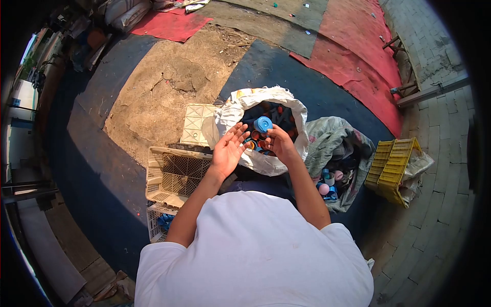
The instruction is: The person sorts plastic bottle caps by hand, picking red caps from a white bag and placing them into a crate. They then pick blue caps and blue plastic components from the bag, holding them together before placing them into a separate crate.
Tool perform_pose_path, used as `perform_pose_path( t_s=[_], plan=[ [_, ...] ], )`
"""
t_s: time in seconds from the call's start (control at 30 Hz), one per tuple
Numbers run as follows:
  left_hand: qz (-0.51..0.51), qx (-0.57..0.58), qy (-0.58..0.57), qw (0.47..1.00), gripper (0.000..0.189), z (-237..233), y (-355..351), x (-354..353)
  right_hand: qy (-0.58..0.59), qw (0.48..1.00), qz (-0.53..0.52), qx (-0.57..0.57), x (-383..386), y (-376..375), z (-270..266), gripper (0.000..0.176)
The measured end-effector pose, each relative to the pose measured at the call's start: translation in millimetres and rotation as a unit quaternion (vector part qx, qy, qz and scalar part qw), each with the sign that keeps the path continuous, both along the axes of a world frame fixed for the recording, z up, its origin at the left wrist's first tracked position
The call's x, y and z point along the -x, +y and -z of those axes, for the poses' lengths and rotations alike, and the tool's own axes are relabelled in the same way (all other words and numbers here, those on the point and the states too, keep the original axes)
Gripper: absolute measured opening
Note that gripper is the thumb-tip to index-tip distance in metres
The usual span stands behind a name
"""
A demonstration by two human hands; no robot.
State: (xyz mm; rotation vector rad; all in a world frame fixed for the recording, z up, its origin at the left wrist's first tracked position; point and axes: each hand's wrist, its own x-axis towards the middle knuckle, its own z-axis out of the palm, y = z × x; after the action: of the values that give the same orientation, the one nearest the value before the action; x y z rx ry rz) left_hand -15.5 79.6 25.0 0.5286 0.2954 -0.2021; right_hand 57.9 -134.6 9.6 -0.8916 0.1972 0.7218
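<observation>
A white woven sack (230, 111) stands open in front of me, with blue, orange and dark plastic caps (260, 145) inside. Over its mouth, my right hand (281, 143) grips a round blue cap (263, 124) at its right edge between the fingers. My left hand (230, 149) is held palm up at the left of the cap, fingers apart and holding nothing. Both hands are above the sack's opening, a short distance from each other.
A beige crate (176, 162) stands left of the sack, with another below it. To the right are a grey-green sack (327, 134) holding pink and blue items and a yellow crate (393, 162). A brick wall (434, 153) runs along the right.
</observation>
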Motion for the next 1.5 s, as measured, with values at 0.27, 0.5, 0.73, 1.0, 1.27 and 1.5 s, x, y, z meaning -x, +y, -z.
perform_pose_path(
  t_s=[0.27,0.5,0.73,1.0,1.27,1.5],
  plan=[
    [0.053,-0.011,0.051,0.997,0.057,-10,-13,-6,-0.558,0.705,-0.011,0.438,34,26,-43,0.049],
    [0.005,0.025,0.059,0.998,0.037,-7,-13,-3,-0.610,0.687,-0.039,0.393,35,23,-69,0.047],
    [0.019,0.046,0.096,0.994,0.037,-12,-5,-3,-0.332,0.745,0.017,0.578,-5,-17,-12,0.029],
    [0.027,0.027,0.120,0.992,0.050,-8,-5,-3,-0.230,0.667,-0.067,0.705,-46,-18,70,0.032],
    [0.025,0.050,0.103,0.993,0.048,-5,-4,-2,-0.227,0.635,-0.052,0.736,-51,-11,65,0.025],
    [0.002,0.050,0.100,0.994,0.045,-4,3,-2,-0.312,0.668,0.067,0.673,-28,-18,73,0.019]
  ],
)
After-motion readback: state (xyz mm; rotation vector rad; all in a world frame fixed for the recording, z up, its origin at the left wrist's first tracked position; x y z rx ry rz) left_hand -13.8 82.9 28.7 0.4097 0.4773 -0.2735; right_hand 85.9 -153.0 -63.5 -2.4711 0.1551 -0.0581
